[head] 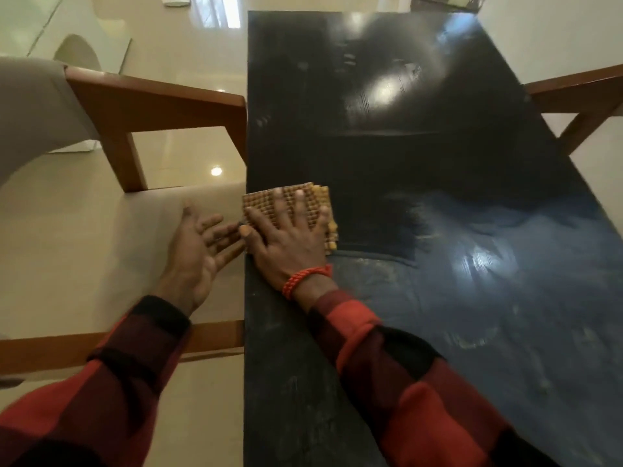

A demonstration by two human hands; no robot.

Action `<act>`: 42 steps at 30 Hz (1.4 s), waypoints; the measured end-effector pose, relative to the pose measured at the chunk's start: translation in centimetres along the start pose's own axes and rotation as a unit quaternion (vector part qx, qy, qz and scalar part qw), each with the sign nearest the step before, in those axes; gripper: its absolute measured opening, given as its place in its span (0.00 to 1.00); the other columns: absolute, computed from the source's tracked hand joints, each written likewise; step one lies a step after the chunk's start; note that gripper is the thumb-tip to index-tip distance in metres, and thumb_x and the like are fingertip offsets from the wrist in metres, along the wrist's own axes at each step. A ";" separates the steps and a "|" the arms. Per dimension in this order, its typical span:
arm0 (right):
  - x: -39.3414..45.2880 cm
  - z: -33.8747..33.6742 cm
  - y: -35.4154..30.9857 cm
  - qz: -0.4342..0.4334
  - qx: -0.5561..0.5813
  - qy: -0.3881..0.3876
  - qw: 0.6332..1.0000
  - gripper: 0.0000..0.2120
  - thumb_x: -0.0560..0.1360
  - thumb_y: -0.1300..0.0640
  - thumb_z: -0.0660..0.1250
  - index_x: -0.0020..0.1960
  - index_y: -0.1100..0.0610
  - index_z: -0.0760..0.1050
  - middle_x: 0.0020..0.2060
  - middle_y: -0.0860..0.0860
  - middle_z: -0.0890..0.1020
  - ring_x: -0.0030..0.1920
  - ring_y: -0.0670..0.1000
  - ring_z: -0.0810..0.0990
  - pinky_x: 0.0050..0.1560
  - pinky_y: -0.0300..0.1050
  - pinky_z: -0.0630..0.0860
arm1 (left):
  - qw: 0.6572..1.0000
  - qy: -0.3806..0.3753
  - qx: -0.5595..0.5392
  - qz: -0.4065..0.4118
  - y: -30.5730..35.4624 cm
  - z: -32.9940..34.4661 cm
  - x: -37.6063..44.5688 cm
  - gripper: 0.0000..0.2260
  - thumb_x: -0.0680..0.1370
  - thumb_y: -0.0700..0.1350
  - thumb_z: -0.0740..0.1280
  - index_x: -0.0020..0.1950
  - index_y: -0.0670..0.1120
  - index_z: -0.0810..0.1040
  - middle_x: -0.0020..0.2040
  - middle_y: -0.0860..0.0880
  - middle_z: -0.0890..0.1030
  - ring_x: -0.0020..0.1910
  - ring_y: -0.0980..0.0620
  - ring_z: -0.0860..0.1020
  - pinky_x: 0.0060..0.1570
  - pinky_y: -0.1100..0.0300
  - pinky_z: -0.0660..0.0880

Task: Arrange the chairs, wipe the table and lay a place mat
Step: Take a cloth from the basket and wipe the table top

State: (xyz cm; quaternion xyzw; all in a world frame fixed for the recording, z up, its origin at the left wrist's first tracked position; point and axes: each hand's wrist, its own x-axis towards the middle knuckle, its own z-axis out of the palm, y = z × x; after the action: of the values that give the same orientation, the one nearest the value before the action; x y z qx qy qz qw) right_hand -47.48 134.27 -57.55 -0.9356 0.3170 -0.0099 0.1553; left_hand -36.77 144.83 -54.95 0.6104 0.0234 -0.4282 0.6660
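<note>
Cloth (pixel 290 210) under our flat right hand (pixel 286 241) at the table's (pixel 404 129) left edge.
Our right fingers lie spread and straight on the folded, waffle-textured tan cloth; the left hand (pixel 199 251) hovers palm-up, fingers relaxed, just off the edge over a chair's (pixel 151 106) pale seat. The glossy black rectangular top shows dusty smears. Wooden chair frames flank it.

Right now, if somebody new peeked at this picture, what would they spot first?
Probably the right hand pressing flat on a folded woven cloth at the left edge of the shiny black table. Next, the left hand, open with its palm up, just off that edge. A wooden chair stands close on the table's left side.
</note>
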 end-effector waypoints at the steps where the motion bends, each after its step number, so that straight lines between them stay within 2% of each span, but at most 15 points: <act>1: 0.1 0.1 -0.6 -0.012 0.003 -0.005 1.000 0.24 0.83 0.36 0.43 0.78 0.36 0.58 0.83 0.50 0.47 0.81 0.61 0.42 0.74 0.73 0.37 | 1.000 -0.002 0.006 0.003 0.3 -0.3 0.1 0.32 0.82 0.67 0.52 0.73 0.44 0.71 0.63 0.43 0.80 0.62 0.45 0.81 0.64 0.48 0.76; 5: -0.1 0.9 -1.4 -0.051 0.000 -0.006 0.999 0.22 0.85 0.40 0.44 0.77 0.37 0.63 0.83 0.50 0.48 0.81 0.61 0.43 0.75 0.71 0.38 | 0.999 -0.004 0.049 0.004 0.4 -0.4 0.4 0.32 0.81 0.68 0.52 0.72 0.45 0.72 0.63 0.45 0.80 0.63 0.47 0.79 0.62 0.51 0.75; 7: 0.0 1.2 -1.2 -0.045 -0.003 0.007 0.999 0.23 0.85 0.40 0.45 0.80 0.38 0.55 0.83 0.50 0.49 0.82 0.60 0.45 0.75 0.71 0.39 | 0.998 -0.017 0.067 0.010 0.0 -0.3 0.2 0.32 0.81 0.68 0.53 0.73 0.45 0.71 0.65 0.46 0.79 0.64 0.48 0.78 0.64 0.51 0.75; 9: 0.1 1.0 -0.9 -0.018 0.014 0.005 1.000 0.26 0.85 0.41 0.46 0.82 0.39 0.47 0.83 0.50 0.47 0.82 0.58 0.44 0.76 0.70 0.39 | 0.995 -0.018 0.090 0.029 -0.3 -0.1 0.1 0.32 0.81 0.67 0.54 0.74 0.45 0.71 0.66 0.46 0.79 0.64 0.48 0.78 0.66 0.50 0.74; 10: 0.2 0.8 -0.6 0.002 0.029 -0.004 1.000 0.27 0.84 0.40 0.47 0.82 0.39 0.46 0.83 0.50 0.45 0.82 0.57 0.43 0.76 0.69 0.38 | 0.994 -0.016 0.105 0.040 -0.5 0.1 0.0 0.31 0.82 0.66 0.54 0.74 0.45 0.70 0.65 0.46 0.79 0.64 0.48 0.78 0.67 0.50 0.74; 13: 0.1 -0.4 1.1 0.051 0.041 -0.020 0.998 0.29 0.83 0.39 0.47 0.82 0.40 0.46 0.82 0.49 0.41 0.82 0.54 0.39 0.77 0.66 0.35 | 0.984 -0.012 0.161 0.069 -0.8 0.9 -0.4 0.30 0.82 0.65 0.54 0.73 0.45 0.71 0.65 0.47 0.79 0.65 0.49 0.78 0.67 0.51 0.74; 15: -0.3 -1.3 2.7 0.077 0.040 -0.023 0.996 0.30 0.83 0.39 0.48 0.82 0.41 0.45 0.82 0.50 0.41 0.81 0.54 0.38 0.77 0.67 0.35 | 0.979 -0.013 0.186 0.077 -1.2 1.2 -0.6 0.28 0.82 0.64 0.54 0.72 0.46 0.73 0.62 0.50 0.80 0.64 0.52 0.78 0.65 0.54 0.74; 19: -1.3 -2.8 6.7 0.138 0.005 -0.022 0.990 0.31 0.81 0.38 0.48 0.82 0.40 0.45 0.83 0.51 0.42 0.81 0.57 0.39 0.76 0.70 0.38 | 0.981 0.002 0.175 0.079 -1.8 1.6 -1.3 0.25 0.83 0.63 0.54 0.70 0.47 0.74 0.61 0.52 0.80 0.63 0.53 0.78 0.61 0.58 0.75; 22: -2.3 -3.7 10.7 0.184 -0.004 -0.014 0.983 0.31 0.81 0.37 0.48 0.82 0.39 0.45 0.83 0.51 0.42 0.82 0.57 0.39 0.76 0.70 0.40 | 0.984 -0.001 0.159 0.079 -2.2 1.5 -1.9 0.20 0.83 0.63 0.55 0.63 0.51 0.76 0.59 0.54 0.81 0.64 0.52 0.78 0.65 0.56 0.74; 28: -5.3 -4.4 17.2 0.247 -0.025 0.034 0.968 0.32 0.77 0.33 0.43 0.80 0.34 0.45 0.83 0.47 0.45 0.82 0.56 0.41 0.77 0.70 0.41 | 0.986 -0.032 0.148 0.068 -2.5 0.9 -2.7 0.30 0.82 0.64 0.57 0.77 0.46 0.68 0.73 0.48 0.74 0.70 0.51 0.74 0.69 0.55 0.72; 32: -5.1 -3.8 17.0 0.266 -0.060 0.055 0.960 0.34 0.75 0.28 0.40 0.80 0.34 0.45 0.83 0.47 0.47 0.82 0.60 0.42 0.75 0.74 0.42 | 0.987 -0.046 0.142 0.064 -2.7 0.3 -2.7 0.31 0.81 0.65 0.58 0.79 0.48 0.64 0.74 0.48 0.73 0.70 0.51 0.74 0.68 0.55 0.72; 36: -3.5 -3.4 15.7 0.287 -0.056 0.055 0.955 0.38 0.74 0.23 0.41 0.81 0.36 0.46 0.83 0.48 0.48 0.81 0.60 0.42 0.74 0.74 0.42 | 0.986 -0.049 0.142 0.074 -2.9 0.4 -2.8 0.32 0.81 0.66 0.56 0.80 0.48 0.63 0.75 0.49 0.73 0.71 0.51 0.73 0.69 0.54 0.71; 42: -1.2 -1.4 7.6 0.183 -0.047 0.038 0.981 0.34 0.78 0.27 0.45 0.81 0.35 0.47 0.83 0.48 0.46 0.81 0.61 0.42 0.74 0.75 0.41 | 0.990 -0.053 0.117 0.058 -3.1 0.0 -2.9 0.35 0.80 0.69 0.52 0.79 0.48 0.64 0.76 0.48 0.71 0.73 0.50 0.72 0.74 0.50 0.67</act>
State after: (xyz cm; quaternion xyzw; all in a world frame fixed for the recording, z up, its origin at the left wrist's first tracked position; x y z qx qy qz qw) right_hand -53.15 128.85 -58.34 -0.8669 0.4887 -0.0015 0.0982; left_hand -40.47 146.70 -55.84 0.6606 -0.0979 -0.4205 0.6141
